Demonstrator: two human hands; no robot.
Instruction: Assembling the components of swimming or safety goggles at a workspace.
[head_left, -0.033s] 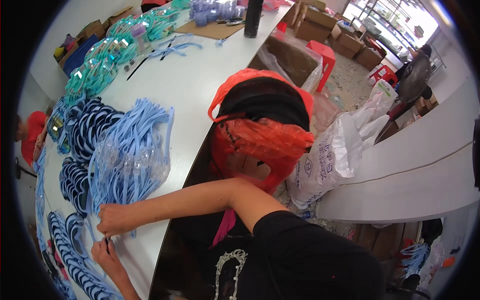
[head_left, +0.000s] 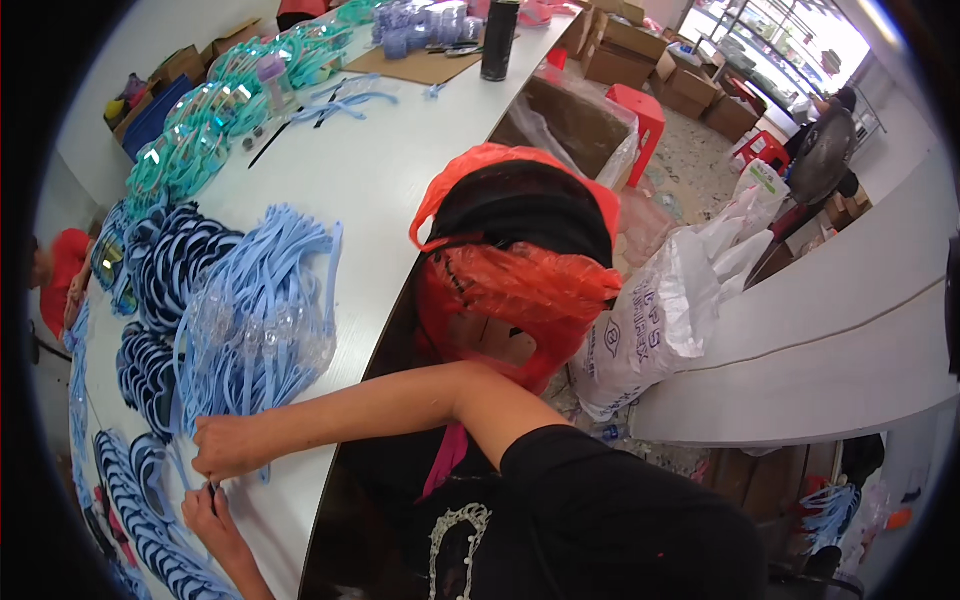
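Note:
My right hand [head_left: 230, 446] is closed in a pinch at the front left of the white table, its forearm crossing from the right. Just below it my left hand [head_left: 208, 512] is closed too, its fingertips almost meeting the right hand. A small dark piece [head_left: 212, 488] shows at the left fingertips; its kind is too small to make out, and the right fingers hide what they grip. Beyond the right hand spreads a pile of light blue straps [head_left: 262, 300] with clear plastic parts. Dark blue curved pieces edged in light blue [head_left: 150, 500] lie in a row beside my hands.
More stacked dark blue curved pieces [head_left: 190, 255] lie left of the straps. Teal goggles [head_left: 205, 125] line the table's far left. A black cylinder [head_left: 500, 40] stands at the back. Right of the table are a red plastic bag [head_left: 520, 270] and a white sack [head_left: 645, 335]. Someone in red [head_left: 65, 270] is at far left.
The whole view has shifted slightly. Both hands keep nearly the same place and grip.

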